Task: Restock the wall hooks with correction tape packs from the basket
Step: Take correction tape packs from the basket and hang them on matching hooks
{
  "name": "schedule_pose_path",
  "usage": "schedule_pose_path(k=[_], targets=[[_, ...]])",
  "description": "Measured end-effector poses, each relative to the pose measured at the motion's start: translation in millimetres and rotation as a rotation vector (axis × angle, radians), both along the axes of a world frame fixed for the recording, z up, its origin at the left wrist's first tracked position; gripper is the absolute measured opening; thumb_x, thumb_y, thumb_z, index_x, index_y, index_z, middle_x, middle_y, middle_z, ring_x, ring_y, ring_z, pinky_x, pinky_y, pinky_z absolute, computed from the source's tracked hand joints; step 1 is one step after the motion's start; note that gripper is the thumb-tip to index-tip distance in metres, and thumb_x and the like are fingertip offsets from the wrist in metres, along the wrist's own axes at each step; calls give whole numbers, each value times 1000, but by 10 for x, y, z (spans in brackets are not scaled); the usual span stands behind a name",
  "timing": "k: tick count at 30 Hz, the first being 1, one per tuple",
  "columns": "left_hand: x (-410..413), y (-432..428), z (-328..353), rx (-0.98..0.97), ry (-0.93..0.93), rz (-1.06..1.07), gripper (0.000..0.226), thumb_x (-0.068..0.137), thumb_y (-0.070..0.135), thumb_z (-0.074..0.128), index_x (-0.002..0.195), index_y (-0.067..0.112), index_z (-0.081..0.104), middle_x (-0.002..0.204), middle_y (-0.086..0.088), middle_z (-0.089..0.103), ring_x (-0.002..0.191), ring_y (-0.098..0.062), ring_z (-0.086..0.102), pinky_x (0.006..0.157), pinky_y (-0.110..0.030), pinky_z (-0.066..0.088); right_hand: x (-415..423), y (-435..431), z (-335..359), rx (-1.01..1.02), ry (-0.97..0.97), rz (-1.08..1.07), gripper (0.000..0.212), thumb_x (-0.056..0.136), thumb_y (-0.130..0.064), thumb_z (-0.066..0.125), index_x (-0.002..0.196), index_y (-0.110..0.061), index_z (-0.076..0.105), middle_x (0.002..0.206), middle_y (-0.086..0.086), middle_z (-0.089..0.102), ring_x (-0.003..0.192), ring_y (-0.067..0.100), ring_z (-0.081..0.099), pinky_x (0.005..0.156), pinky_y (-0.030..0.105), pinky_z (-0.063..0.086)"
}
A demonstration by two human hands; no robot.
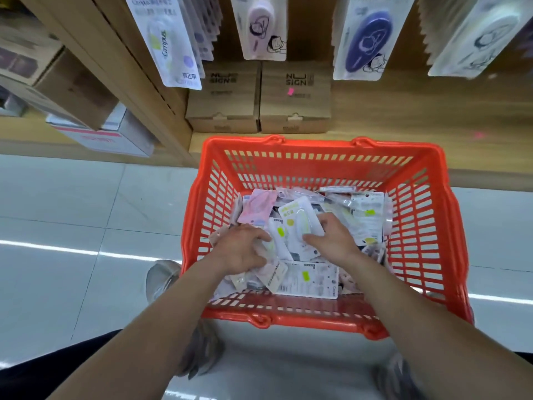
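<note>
Since the basket [424, 226] sits on the floor [86, 212] right below the wall display, stock is one short lift from where it hangs. Entries:

1. Basket: red plastic, slotted walls. Holds a loose heap of correction tape packs [366, 215], mixed faces up & down, a pink pack [256, 206] at far left.
2. My right hand [334, 238]: fingers curled, thumb on top, clamped on a white pack [300, 217] w/ yellow-green print. Pack is tilted up off the heap, prob. so I can check its type vs. the rows above.
3. My left hand [239, 249]: fingers bent down into the left of the heap, touching pale packs. Can't tell if it grips one or only rakes them aside.
4. Hung packs: white/green row [167, 44], pink row [261, 27], blue row [366, 39], pale row [476, 39]. All face out; hooks themselves out of view.
5. Cardboard boxes [227, 96], 2 pcs, side by side on the shelf [403, 111] just behind the basket.
</note>
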State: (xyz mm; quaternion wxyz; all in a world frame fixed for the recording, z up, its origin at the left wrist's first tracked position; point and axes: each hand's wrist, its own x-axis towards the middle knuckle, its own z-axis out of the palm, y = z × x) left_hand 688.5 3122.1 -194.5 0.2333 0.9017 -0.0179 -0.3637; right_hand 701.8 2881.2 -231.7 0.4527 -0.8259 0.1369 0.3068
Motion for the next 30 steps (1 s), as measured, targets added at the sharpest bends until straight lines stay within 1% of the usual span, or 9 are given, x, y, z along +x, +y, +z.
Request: schedule_pose_path(k=[3, 7, 10, 13, 15, 17, 21, 25, 30], targets=[[-27, -1, -19, 72, -1, -109, 54, 74, 39, 84, 123, 43, 62, 123, 9, 46, 127, -20, 40, 110, -41, 36, 19, -72, 90, 104, -18, -84, 34, 92, -18, 75, 118, -20, 54, 121, -1, 65, 98, 21, 69, 79, 40, 56], [-73, -44, 75, 144, -121, -159, 34, 77, 50, 81, 109, 44, 70, 115, 12, 45, 130, -22, 34, 107, -39, 36, 36, -146, 326, 215, -60, -147, 29, 90, -18, 79, 114, -23, 64, 107, -8, 69, 96, 18, 70, 70, 35, 58], [-45, -50, 220, 157, -262, -87, 24, 78, 60, 76, 95, 44, 75, 108, 18, 50, 118, -21, 41, 99, -36, 35, 80, -228, 546, 255, -115, -152, 20, 88, -23, 81, 106, -27, 71, 106, -3, 73, 91, 21, 71, 65, 36, 56], [-1, -17, 357, 21, -334, 60, 23, 73, 71, 67, 74, 49, 69, 100, 21, 60, 106, -18, 54, 94, -35, 36, 142, -341, 745, 274, -137, -149, 21, 87, -14, 81, 99, -29, 74, 104, 2, 75, 83, 22, 71, 68, 38, 57], [-1, -17, 503, -200, -319, 280, 20, 75, 63, 69, 69, 44, 66, 94, 15, 67, 99, -16, 63, 95, -40, 47, 162, -433, 922, 268, -169, -143, 25, 80, -12, 85, 101, -23, 75, 102, 2, 76, 86, 21, 72, 75, 37, 56], [-40, -78, 668, -430, -227, 483, 17, 90, 33, 76, 78, 27, 67, 83, 6, 69, 80, -17, 66, 79, -41, 59, 159, -524, 1082, 253, -206, -139, 38, 73, -14, 91, 106, -17, 73, 102, 1, 76, 86, 16, 73, 75, 30, 56], [-126, -185, 835, -486, -231, 538, 17, 98, 23, 68, 86, 14, 61, 56, 11, 63, 51, -3, 56, 57, -28, 47, 46, -669, 1370, 295, -253, -137, 35, 71, 3, 89, 95, -10, 67, 84, 0, 75, 66, 8, 71, 59, 21, 53], [-156, -241, 880, -468, -299, 699, 17, 98, 27, 67, 92, 11, 65, 64, -1, 60, 62, -20, 55, 67, -39, 52, -103, -828, 1465, 323, -323, -143, 33, 72, 4, 88, 91, -14, 68, 89, -1, 73, 75, 12, 69, 63, 20, 54], [-172, -438, 915, -465, -243, 607, 18, 102, 28, 60, 89, 18, 68, 89, -2, 66, 79, -21, 59, 68, -27, 46, -248, -778, 1473, 298, -184, 70, 33, 75, 3, 86, 98, -15, 71, 97, 0, 71, 79, 10, 72, 65, 18, 55]])
